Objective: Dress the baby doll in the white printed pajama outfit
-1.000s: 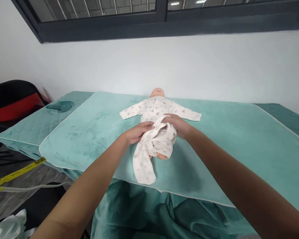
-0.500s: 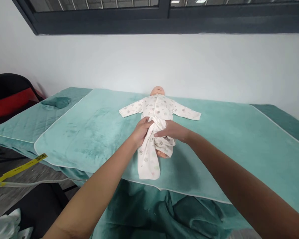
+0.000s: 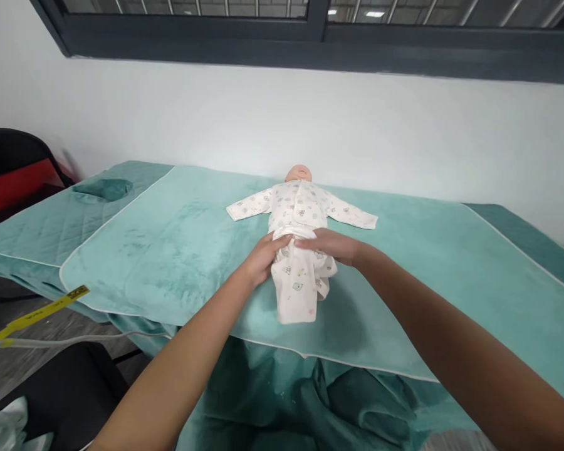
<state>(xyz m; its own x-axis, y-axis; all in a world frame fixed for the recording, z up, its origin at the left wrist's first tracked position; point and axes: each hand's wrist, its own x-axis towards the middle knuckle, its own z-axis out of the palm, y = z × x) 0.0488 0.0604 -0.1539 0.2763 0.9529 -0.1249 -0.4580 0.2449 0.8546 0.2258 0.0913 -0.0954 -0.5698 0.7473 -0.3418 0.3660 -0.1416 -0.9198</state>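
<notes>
A baby doll [image 3: 299, 173] lies on its back in a white patterned long-sleeved top [image 3: 297, 203], its sleeves spread to both sides. White patterned baby pants [image 3: 295, 288] cover its lower body, one leg hanging straight toward me and the other bunched on the right. At the left side of the waistband, my left hand [image 3: 264, 255] is closed on the cloth, thumb on top. My right hand [image 3: 331, 244] grips the waistband from the right, its thumb lying across the front. The doll's feet are hidden under the fabric.
Beneath the doll spreads a light green bed cover [image 3: 192, 250] with a face hole [image 3: 102, 189] at the left end. A yellow-tagged cable [image 3: 75, 341] crosses at lower left above a black chair [image 3: 70, 388]. The white wall [image 3: 263, 119] stands behind the bed.
Both hands have shifted slightly down along the waist. The twisted waistband now lies flatter across the doll, the hanging pant leg has swung right, and the doll's exposed foot is now covered.
</notes>
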